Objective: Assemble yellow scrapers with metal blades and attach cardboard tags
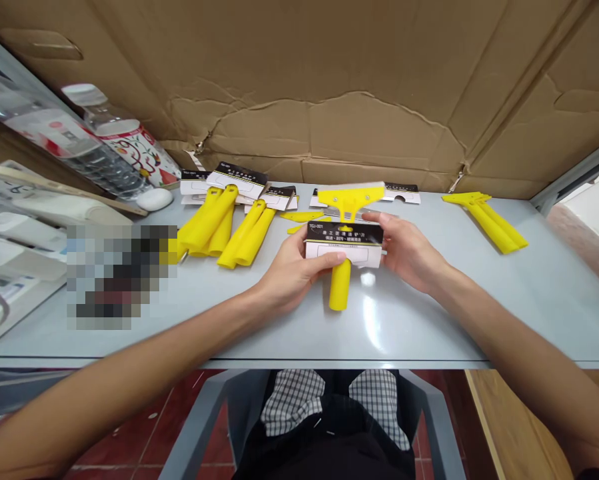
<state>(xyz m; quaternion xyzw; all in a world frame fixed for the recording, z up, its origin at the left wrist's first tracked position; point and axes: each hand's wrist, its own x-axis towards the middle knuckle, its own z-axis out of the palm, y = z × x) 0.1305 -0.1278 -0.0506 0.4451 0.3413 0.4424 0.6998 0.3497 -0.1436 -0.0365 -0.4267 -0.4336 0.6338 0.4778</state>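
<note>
Head view: the yellow scraper [340, 285], partly behind the card [355, 233], is gripped with it by the left hand [293, 268] and best kept square, while any hold by the right hand [410, 251] at the card's right edge cannot be told.

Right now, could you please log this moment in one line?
left hand: pinching card on yellow scraper | right hand: at card's right edge

Bare forearms [179, 343] converging, left hand [290, 270] with thumb [325, 263] extended, right hand [409, 250] near it
</note>
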